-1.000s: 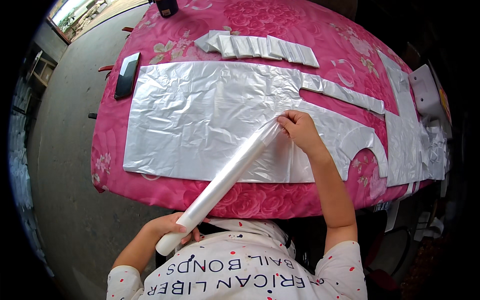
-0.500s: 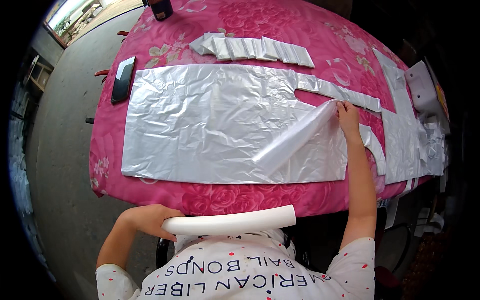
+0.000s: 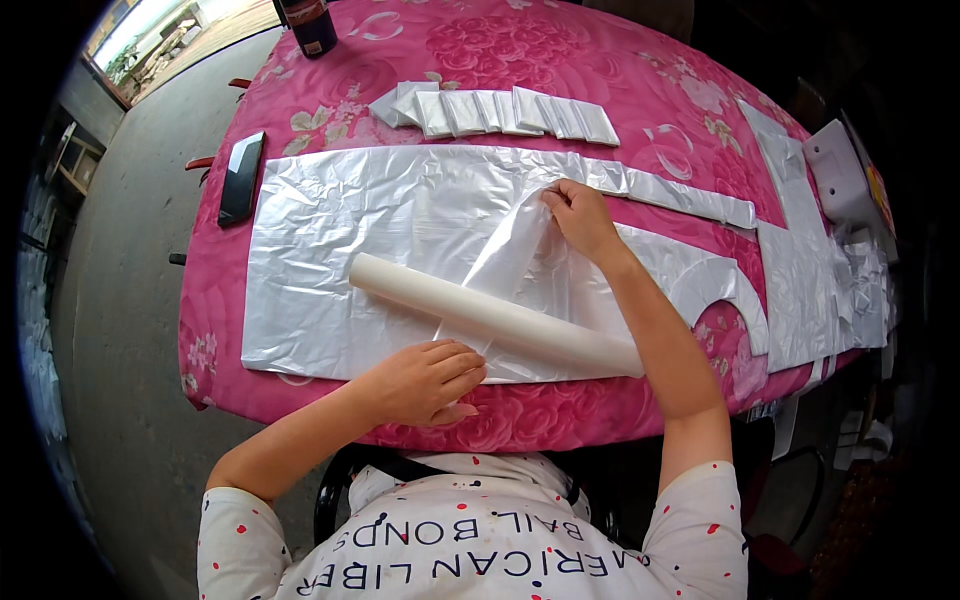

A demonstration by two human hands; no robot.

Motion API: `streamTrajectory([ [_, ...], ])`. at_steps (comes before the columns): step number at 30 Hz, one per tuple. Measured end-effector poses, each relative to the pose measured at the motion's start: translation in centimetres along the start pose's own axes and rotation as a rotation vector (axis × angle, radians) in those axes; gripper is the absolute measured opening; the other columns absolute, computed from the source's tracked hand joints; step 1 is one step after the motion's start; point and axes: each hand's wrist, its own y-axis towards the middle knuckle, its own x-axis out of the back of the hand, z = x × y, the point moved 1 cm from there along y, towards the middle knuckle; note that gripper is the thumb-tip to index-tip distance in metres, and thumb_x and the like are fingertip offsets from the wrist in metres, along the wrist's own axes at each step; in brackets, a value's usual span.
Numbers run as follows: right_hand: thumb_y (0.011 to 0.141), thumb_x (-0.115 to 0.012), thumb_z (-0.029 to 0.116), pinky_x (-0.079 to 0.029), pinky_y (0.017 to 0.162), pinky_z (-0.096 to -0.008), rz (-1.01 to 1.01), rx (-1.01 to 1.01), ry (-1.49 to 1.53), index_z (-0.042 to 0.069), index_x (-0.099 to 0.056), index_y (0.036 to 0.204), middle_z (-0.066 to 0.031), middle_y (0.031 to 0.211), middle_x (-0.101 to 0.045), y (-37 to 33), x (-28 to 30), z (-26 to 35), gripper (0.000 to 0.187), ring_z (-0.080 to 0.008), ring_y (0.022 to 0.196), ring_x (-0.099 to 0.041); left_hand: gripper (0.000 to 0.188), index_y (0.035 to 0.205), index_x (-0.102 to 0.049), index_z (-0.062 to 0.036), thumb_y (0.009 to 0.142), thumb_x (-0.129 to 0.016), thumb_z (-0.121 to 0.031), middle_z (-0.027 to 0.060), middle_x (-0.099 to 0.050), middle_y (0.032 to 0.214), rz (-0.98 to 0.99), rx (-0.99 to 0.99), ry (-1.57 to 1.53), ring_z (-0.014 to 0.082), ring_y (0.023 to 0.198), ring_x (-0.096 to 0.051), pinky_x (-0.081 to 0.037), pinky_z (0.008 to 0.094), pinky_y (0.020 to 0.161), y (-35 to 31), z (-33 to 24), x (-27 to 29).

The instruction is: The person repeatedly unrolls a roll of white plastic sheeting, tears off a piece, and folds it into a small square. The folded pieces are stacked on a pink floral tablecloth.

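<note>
Two bare hands work over the pink floral surface [image 3: 500, 430], one nearer the body than the other. The right hand [image 3: 582, 220], reaching farther out, has thumb and fingers pinched on the upper corner of a thin, see-through film piece [image 3: 508, 232]. From that pinch the film slants down and leftward to the left hand [image 3: 425, 385]. The left hand is palm down with its fingers bent beside the film's lower end; whether it grips the film cannot be told.

Between the hands, a smooth white roll [image 3: 490, 310] lies across the film, one end just beyond the left hand, the other close to the right forearm [image 3: 665, 345]. Beneath the roll and both hands' reach spreads a large silvery plastic sheet [image 3: 335, 225], strap-like arms extending at its right end.

Beyond the right hand, a row of folded clear packets [image 3: 500, 112] overlaps in a line. To the left of both hands, near the surface's edge, rests a dark phone [image 3: 241, 180]; farther out stands a dark container [image 3: 312, 28]. Well right of the right hand lie another plastic sheet [image 3: 798, 285] and a pale box [image 3: 838, 172].
</note>
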Motion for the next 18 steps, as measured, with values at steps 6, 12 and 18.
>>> streamTrajectory([
  [6, 0.087, -0.056, 0.014, -0.045, 0.063, -0.0305, -0.071, -0.061, -0.024, 0.0, -0.063, 0.091, -0.0098, 0.079, -0.06, 0.4, 0.5, -0.6, 0.016, -0.0167, 0.065, -0.055, 0.083, 0.136, -0.032, 0.0047, 0.083, -0.043, -0.059, 0.0199, -0.028, 0.145, 0.163, 0.082, 0.183, 0.0298, 0.136, -0.024, -0.017, 0.0413, 0.111, -1.0, -1.5, -2.4],
  [12, 0.081, -0.062, 0.014, -0.044, 0.085, -0.038, -0.115, 0.46, -0.304, 0.002, -0.06, 0.107, -0.0148, 0.109, -0.056, -7.2, -1.0, 4.5, 0.028, -0.0302, 0.098, -0.054, 0.086, 0.137, -0.03, 0.0042, 0.082, -0.041, -0.06, 0.017, -0.025, 0.147, 0.102, 0.2, 0.182, 0.027, 0.137, -0.022, -0.017, 0.0397, 0.111, -0.8, -3.6, -3.9],
  [18, 0.077, -0.064, 0.012, -0.043, 0.086, -0.0389, 0.081, 0.465, -0.525, 0.008, -0.052, 0.124, -0.0128, 0.111, -0.056, -15.7, -3.3, 4.9, 0.049, -0.0303, 0.098, -0.053, 0.086, 0.136, -0.032, 0.0051, 0.083, -0.041, -0.062, 0.02, -0.026, 0.145, 0.074, 0.225, 0.192, 0.0308, 0.136, -0.023, -0.017, 0.0415, 0.111, -0.3, -4.7, -4.5],
])
